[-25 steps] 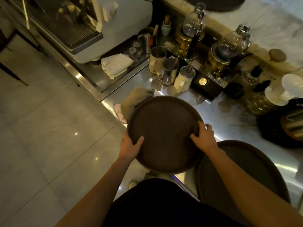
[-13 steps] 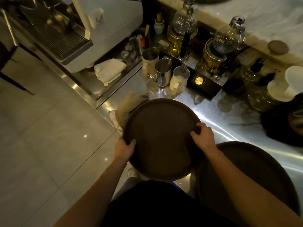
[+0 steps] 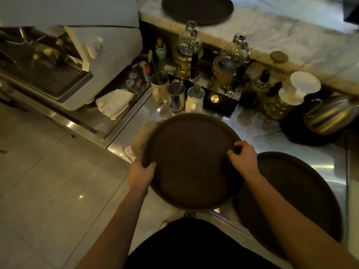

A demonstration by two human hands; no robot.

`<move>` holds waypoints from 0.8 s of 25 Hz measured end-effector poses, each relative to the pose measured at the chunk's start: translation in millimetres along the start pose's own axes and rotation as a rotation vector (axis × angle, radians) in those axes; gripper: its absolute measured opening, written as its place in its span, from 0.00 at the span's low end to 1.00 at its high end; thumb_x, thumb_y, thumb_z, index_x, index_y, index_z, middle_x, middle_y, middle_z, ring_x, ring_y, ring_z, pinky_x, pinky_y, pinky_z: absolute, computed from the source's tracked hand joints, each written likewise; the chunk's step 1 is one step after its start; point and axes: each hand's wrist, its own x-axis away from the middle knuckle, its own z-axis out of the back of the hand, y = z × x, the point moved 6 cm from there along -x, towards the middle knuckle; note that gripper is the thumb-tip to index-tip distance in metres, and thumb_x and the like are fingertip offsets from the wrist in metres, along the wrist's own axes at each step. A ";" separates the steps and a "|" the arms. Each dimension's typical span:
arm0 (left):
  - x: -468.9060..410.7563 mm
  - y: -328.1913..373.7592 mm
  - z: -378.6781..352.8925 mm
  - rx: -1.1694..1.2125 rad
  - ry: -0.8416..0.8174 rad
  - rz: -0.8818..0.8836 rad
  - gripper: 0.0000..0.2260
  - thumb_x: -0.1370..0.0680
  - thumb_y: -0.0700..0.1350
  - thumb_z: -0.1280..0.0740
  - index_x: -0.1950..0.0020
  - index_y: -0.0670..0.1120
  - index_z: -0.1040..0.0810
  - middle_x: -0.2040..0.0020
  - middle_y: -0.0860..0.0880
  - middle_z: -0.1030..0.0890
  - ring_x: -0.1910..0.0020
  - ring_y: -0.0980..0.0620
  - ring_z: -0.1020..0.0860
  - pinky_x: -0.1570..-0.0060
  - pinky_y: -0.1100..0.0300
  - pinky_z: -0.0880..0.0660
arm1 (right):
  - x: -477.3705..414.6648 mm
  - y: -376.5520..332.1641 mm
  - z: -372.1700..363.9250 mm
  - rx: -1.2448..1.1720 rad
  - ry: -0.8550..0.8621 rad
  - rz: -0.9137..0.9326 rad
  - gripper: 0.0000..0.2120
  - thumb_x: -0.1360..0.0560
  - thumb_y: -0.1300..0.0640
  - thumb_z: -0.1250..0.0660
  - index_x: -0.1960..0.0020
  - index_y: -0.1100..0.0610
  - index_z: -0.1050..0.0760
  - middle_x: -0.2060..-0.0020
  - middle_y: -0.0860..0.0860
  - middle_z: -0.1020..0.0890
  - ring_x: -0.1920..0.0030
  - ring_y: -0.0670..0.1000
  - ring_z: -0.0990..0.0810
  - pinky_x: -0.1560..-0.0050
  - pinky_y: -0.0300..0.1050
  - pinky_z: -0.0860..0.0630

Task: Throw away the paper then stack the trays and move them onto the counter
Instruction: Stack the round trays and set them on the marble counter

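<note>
I hold a round dark brown tray (image 3: 190, 162) over the edge of the steel worktop. My left hand (image 3: 140, 172) grips its left rim and my right hand (image 3: 243, 158) grips its right rim with the fingers curled over the edge. A second round dark tray (image 3: 303, 193) lies flat on the worktop to the right, partly under the held tray and my right forearm. A third dark tray (image 3: 197, 9) rests on the white marble counter (image 3: 291, 35) at the top. No paper is visible.
Three milk pitchers (image 3: 175, 96) stand just beyond the held tray, with glass siphon brewers (image 3: 230, 61) behind them. A cloth (image 3: 144, 136) lies under the tray's left edge. A kettle (image 3: 330, 117) sits at right, an espresso machine (image 3: 64, 55) at left. Tiled floor lies lower left.
The held tray has shifted slightly right and forward over the worktop, still in both hands. My view has tilted up, so the marble counter and its tray now show.
</note>
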 end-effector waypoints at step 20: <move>95.5 35.7 -124.5 -0.162 -0.420 -0.277 0.20 0.23 0.41 0.34 0.30 0.47 0.28 0.38 0.48 0.24 0.41 0.48 0.25 0.41 0.51 0.25 | 193.1 136.9 139.0 -0.149 0.477 -0.368 0.20 0.29 0.53 0.31 0.38 0.54 0.27 0.46 0.53 0.21 0.49 0.51 0.23 0.50 0.46 0.24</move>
